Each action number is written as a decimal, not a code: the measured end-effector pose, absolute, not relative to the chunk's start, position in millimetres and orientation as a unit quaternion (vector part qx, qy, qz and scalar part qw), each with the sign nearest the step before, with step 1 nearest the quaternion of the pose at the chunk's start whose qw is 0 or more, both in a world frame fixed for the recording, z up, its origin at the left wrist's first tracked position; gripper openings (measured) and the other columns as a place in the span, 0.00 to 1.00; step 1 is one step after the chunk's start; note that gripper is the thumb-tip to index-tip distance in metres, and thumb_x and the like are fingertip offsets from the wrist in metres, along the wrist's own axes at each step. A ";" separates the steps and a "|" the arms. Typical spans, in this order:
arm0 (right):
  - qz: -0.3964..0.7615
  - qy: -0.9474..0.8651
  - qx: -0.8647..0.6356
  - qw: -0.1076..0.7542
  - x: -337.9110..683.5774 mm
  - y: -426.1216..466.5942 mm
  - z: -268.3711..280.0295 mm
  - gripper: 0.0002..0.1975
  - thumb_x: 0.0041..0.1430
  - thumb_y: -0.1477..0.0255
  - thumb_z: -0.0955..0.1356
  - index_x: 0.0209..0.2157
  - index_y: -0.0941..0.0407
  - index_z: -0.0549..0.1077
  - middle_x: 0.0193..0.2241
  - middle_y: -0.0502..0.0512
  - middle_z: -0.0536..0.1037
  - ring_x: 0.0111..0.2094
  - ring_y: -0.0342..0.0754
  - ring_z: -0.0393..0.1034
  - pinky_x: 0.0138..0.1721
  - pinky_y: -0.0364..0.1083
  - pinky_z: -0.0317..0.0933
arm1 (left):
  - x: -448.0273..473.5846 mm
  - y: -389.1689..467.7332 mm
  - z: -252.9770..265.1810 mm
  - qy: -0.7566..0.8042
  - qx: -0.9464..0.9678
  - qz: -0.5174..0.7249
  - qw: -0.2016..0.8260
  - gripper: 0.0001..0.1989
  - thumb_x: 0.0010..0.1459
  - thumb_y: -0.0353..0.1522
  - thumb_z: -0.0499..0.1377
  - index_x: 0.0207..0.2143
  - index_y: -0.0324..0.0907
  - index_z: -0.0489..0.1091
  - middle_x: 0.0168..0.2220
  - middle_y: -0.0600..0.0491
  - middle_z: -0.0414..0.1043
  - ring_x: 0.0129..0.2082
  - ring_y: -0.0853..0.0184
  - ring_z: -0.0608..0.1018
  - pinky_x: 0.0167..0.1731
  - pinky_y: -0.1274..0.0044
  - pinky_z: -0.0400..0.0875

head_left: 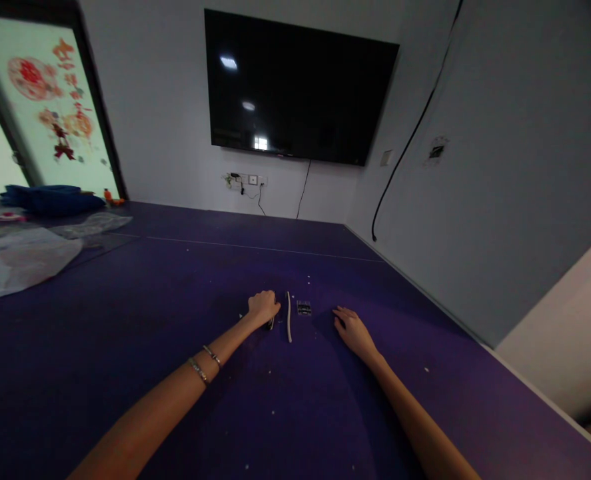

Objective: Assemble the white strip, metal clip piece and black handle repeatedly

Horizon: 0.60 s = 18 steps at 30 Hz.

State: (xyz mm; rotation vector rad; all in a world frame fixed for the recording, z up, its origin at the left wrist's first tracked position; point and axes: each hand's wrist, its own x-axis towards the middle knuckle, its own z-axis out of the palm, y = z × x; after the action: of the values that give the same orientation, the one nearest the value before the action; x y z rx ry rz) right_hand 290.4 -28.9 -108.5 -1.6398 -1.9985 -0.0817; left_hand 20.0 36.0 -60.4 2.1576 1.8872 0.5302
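My left hand [264, 307] is closed in a fist low over the purple surface. A dark tool-like piece with a light edge [270, 324] pokes out beneath its fingers; most of it is hidden. Just right of that hand lies a white, slightly curved strip, like a length of cable [289, 319]. Beside the strip sits a small dark rectangular part with metal-looking details [304, 308], too small to name. My right hand [352, 330] rests on the surface further right, fingers loosely stretched out and holding nothing.
Small white scraps dot the purple surface [215, 267]. Clear plastic sheeting [30, 260] and a dark blue cloth bundle [52, 199] lie at far left. A television [300, 87] hangs on the wall, with sockets below. A black cable [415, 130] dangles along the right wall.
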 end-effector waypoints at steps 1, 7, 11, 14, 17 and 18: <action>-0.029 -0.743 -0.608 0.278 290.4 -29.1 -108.4 0.18 0.57 0.71 0.59 0.46 0.60 0.72 0.49 0.63 0.70 0.51 0.54 0.62 0.54 0.53 0.54 | 19.9 36.2 -60.7 0.646 0.730 0.188 0.121 0.11 0.49 0.35 0.57 0.32 0.38 0.72 0.37 0.38 0.73 0.41 0.52 0.75 0.39 0.67 0.65; -0.034 -0.746 -0.603 0.280 292.8 -26.1 -110.7 0.18 0.57 0.72 0.59 0.45 0.60 0.73 0.48 0.63 0.71 0.51 0.53 0.63 0.53 0.53 0.55 | 13.5 39.4 -52.8 0.643 0.678 0.248 0.255 0.08 0.46 0.34 0.58 0.20 0.39 0.68 0.28 0.46 0.72 0.40 0.56 0.74 0.35 0.73 0.66; -0.039 -0.750 -0.600 0.276 294.1 -24.3 -112.0 0.18 0.57 0.71 0.59 0.45 0.61 0.72 0.48 0.63 0.71 0.50 0.54 0.63 0.53 0.53 0.55 | 4.4 41.3 -40.9 0.616 0.653 0.259 0.356 0.12 0.49 0.36 0.56 0.19 0.38 0.66 0.21 0.51 0.69 0.28 0.65 0.75 0.25 0.79 0.66; -0.045 -0.752 -0.599 0.270 294.6 -24.3 -112.0 0.18 0.57 0.71 0.59 0.45 0.62 0.72 0.48 0.64 0.71 0.50 0.54 0.63 0.54 0.53 0.54 | -3.3 41.5 -35.1 0.591 0.626 0.260 0.438 0.11 0.51 0.36 0.54 0.24 0.37 0.66 0.20 0.51 0.69 0.21 0.69 0.74 0.21 0.79 0.67; -0.046 -0.753 -0.596 0.277 294.9 -24.3 -112.3 0.18 0.56 0.72 0.59 0.45 0.60 0.73 0.48 0.63 0.71 0.50 0.54 0.64 0.53 0.53 0.54 | -12.3 42.1 -35.9 0.540 0.539 0.275 0.585 0.08 0.51 0.35 0.55 0.27 0.37 0.65 0.21 0.51 0.71 0.21 0.67 0.75 0.24 0.76 0.70; -0.045 -0.752 -0.595 0.280 294.9 -24.2 -112.7 0.18 0.56 0.72 0.60 0.45 0.60 0.73 0.48 0.63 0.71 0.50 0.54 0.64 0.53 0.53 0.55 | -15.4 42.4 -37.5 0.525 0.507 0.278 0.624 0.08 0.51 0.35 0.55 0.27 0.37 0.65 0.21 0.50 0.71 0.20 0.67 0.75 0.24 0.75 0.71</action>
State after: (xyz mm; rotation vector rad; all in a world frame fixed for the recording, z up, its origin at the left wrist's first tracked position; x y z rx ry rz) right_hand 294.9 -24.2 -112.7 -1.5950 -2.0162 -0.1208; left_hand -15.4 42.4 -37.5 1.1646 1.2047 0.6382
